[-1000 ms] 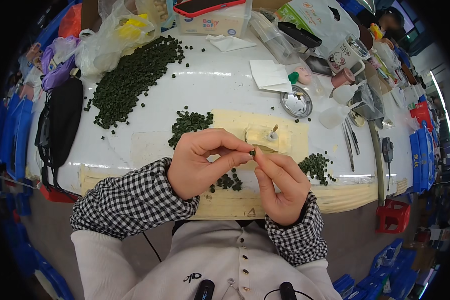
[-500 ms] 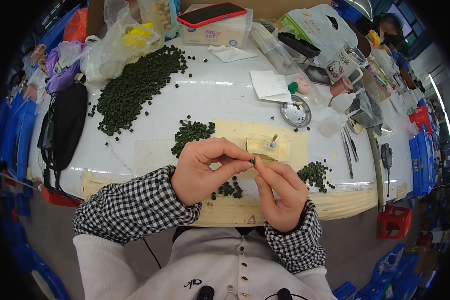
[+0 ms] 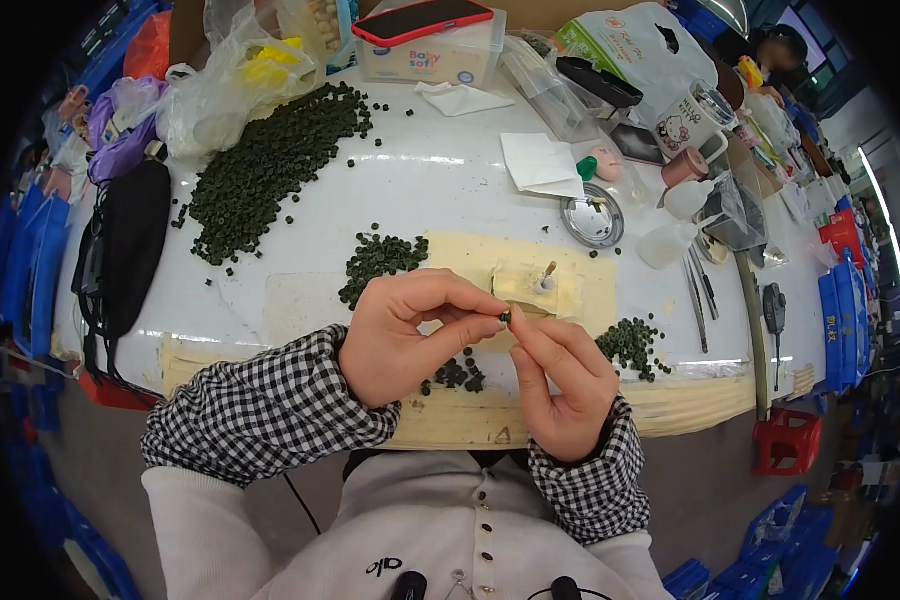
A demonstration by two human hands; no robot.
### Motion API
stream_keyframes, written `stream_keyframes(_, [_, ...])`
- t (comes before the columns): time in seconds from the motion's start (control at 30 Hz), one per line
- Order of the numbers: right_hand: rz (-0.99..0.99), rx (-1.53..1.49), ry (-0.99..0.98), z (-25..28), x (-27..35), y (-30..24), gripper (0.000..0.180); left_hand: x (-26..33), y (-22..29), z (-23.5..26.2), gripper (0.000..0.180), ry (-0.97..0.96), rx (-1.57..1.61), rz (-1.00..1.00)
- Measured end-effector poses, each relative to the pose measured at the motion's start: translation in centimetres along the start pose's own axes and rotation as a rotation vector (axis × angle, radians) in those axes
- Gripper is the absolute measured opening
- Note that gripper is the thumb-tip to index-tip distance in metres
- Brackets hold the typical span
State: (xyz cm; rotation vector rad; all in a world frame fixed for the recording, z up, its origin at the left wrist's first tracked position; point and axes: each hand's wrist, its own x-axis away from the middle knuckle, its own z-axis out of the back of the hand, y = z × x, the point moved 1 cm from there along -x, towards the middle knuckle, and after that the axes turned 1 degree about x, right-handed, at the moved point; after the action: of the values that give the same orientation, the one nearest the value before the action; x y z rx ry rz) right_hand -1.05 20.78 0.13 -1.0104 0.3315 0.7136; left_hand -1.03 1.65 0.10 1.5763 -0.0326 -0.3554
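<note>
Clear plastic tissue box (image 3: 425, 55) with a red phone on top sits top centre; white-green printed bag (image 3: 635, 45) upper right. Left hand (image 3: 410, 335) and right hand (image 3: 560, 385) both pinch one small dark green pellet (image 3: 505, 318) mid-frame, each grip narrow, above the white surface (image 3: 440, 190). Unchanged from half a second ago.

Single head-worn fisheye view, looking steeply down and forward over the white tabletop (image 3: 450, 180). The hands (image 3: 490, 350) sit close below the lens, at the tabletop's near edge; the forearms enter from the lower border. The tabletop's far side curves toward the upper rim.
</note>
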Motion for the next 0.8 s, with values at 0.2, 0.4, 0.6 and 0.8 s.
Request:
stream_keyframes(0.2, [0.000, 0.007, -0.010, 0.01, -0.01, 0.05, 0.038, 0.00, 0.02, 0.03, 0.018, -0.002, -0.004, 0.019])
stream_keyframes(0.4, [0.044, 0.033, -0.001, -0.16, 0.04, 0.32, 0.039, 0.12, -0.27, 0.10, 0.017, 0.004, -0.008, 0.019])
stream_keyframes(0.6, [0.125, 0.092, 0.004, -0.30, -0.09, 0.52, 0.041, 0.17, -0.34, 0.06, 0.016, 0.011, 0.000, 0.021])
stream_keyframes(0.8, [0.127, 0.098, 0.005, -0.30, -0.08, 0.58, 0.042, 0.12, -0.29, 0.12, 0.017, 0.000, -0.030, 0.005])
